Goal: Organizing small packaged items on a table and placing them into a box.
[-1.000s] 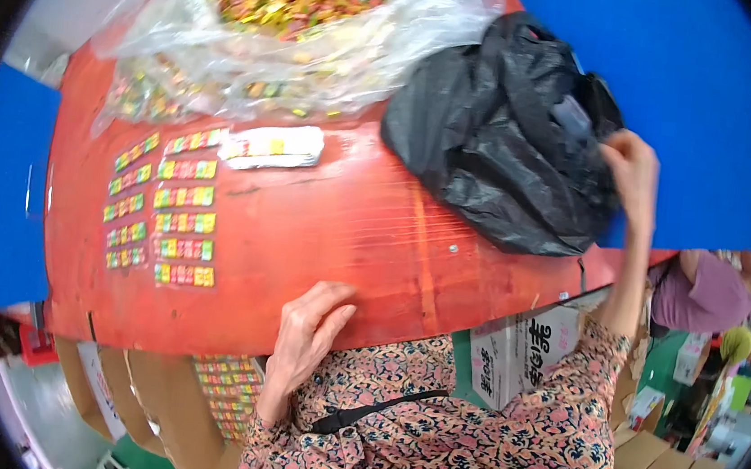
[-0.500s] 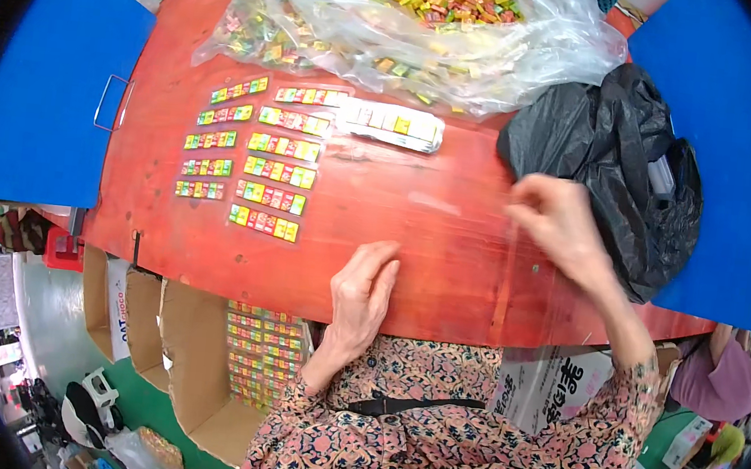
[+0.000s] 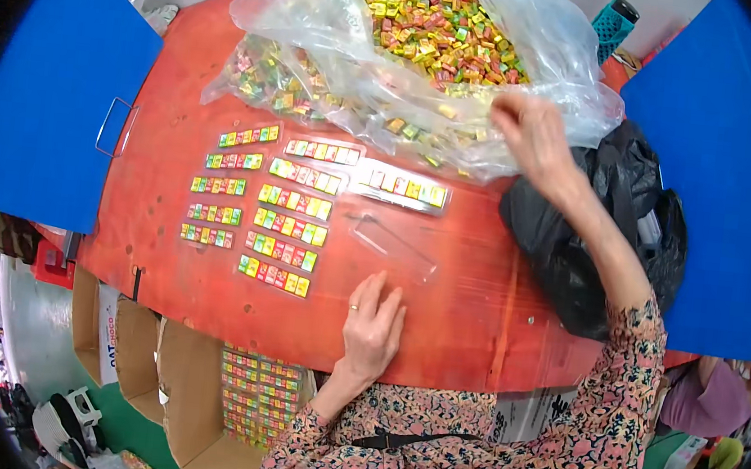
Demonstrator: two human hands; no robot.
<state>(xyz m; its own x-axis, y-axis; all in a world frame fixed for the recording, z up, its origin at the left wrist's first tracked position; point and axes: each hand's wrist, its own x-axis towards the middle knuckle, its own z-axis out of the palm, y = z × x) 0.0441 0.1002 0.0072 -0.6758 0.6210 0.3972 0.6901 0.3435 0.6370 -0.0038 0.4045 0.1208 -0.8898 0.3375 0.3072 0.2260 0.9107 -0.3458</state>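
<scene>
My left hand (image 3: 374,329) rests on the red table (image 3: 471,271) near its front edge, fingers stretched out, holding nothing. Just beyond its fingertips lies a clear plastic tray (image 3: 397,247), long and narrow, with nothing in it. My right hand (image 3: 536,141) is over the right side of a large clear plastic bag (image 3: 319,21); its fingers are bent and smeared by motion. Small wrapped sweets (image 3: 449,29) in yellow, red, green and orange fill the bag. Filled trays (image 3: 293,200) lie in two columns on the left. Beside them is a stack of trays (image 3: 403,186), sweets in the top one.
A black plastic bag (image 3: 573,245) sits at the right of the table. Blue panels (image 3: 53,104) stand on both sides. Below the front edge, an open cardboard box (image 3: 188,397) holds packed sweets (image 3: 260,395). A teal holder with a dark bottle (image 3: 614,27) stands at the back right.
My right hand has moved up and away, from beside the black bag to over the bag of sweets. My left hand's fingers have straightened. The whole view has shifted, showing more of the table's far end.
</scene>
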